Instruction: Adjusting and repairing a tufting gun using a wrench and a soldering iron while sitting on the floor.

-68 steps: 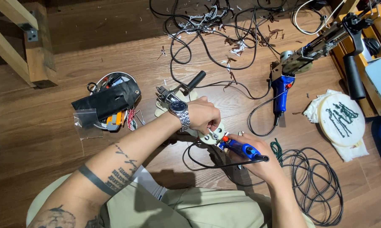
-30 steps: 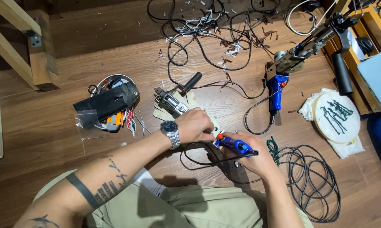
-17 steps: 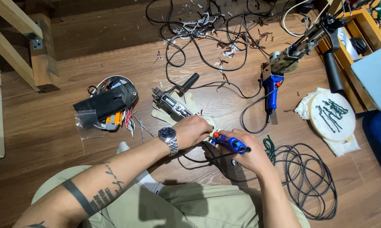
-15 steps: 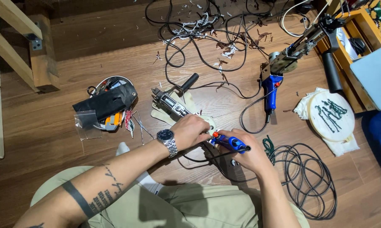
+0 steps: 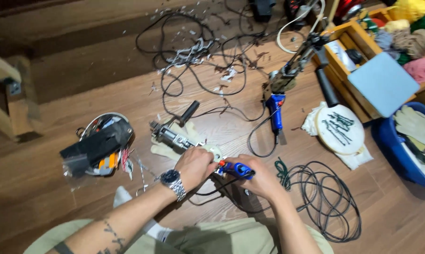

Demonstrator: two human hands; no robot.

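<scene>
My left hand [image 5: 195,165], with a metal watch on the wrist, grips the near end of a dismantled metal power tool [image 5: 174,138] that lies on a pale glove on the wood floor. A black side handle [image 5: 189,112] sticks out of the tool's far end. My right hand [image 5: 261,180] is closed on a blue-handled screwdriver [image 5: 237,170] whose orange tip end points left into the part under my left hand. The two hands almost touch. What the tip meets is hidden by my fingers.
A round tin with black parts and small tools [image 5: 99,145] sits to the left. A blue rotary tool [image 5: 276,113] lies ahead right, tangled black cables [image 5: 198,61] beyond. A coiled black cable [image 5: 325,197] lies right. An embroidery hoop [image 5: 340,129], wooden crate [image 5: 358,42] and blue bucket [image 5: 400,155] stand far right.
The view has shifted so the scene sits lower and closer. Both hands stay together on the tool and the screwdriver, with little visible change in grip.
</scene>
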